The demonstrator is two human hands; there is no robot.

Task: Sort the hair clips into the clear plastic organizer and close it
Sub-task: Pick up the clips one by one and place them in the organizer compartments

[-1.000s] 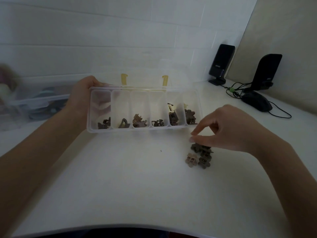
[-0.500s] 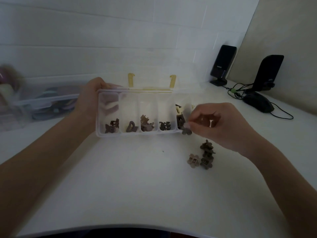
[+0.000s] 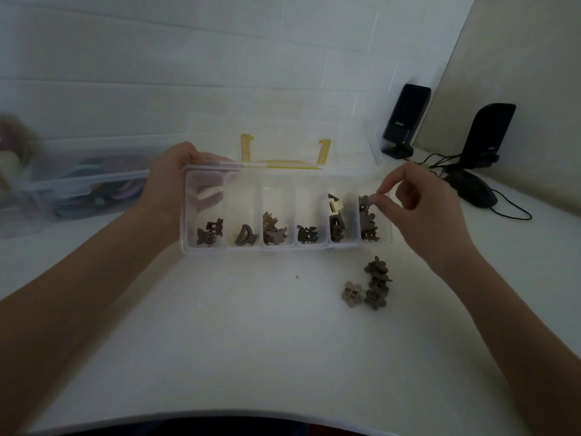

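A clear plastic organizer [image 3: 283, 247] with several compartments stands on the white table, tilted up at the back. Its lid [image 3: 283, 136] with two yellow latches is open behind it. Every compartment holds brown hair clips. My left hand [image 3: 166, 190] grips the organizer's left end, fingers showing through the first compartment. My right hand [image 3: 418, 202] pinches a dark flower clip [image 3: 364, 201] between thumb and forefinger over the rightmost compartment. A small pile of loose clips [image 3: 375, 283] lies on the table in front of that end, with a lighter one [image 3: 352, 294] at its left.
A clear storage bin [image 3: 78, 184] with coloured items sits at the left by the wall. Two black speakers [image 3: 405, 121] [image 3: 490, 133], a black mouse [image 3: 471, 188] and cables occupy the back right corner. The table's front edge curves along the bottom.
My right hand picked a clip off the loose pile and carried it up and over the rightmost compartment. My left hand kept its grip on the organizer.
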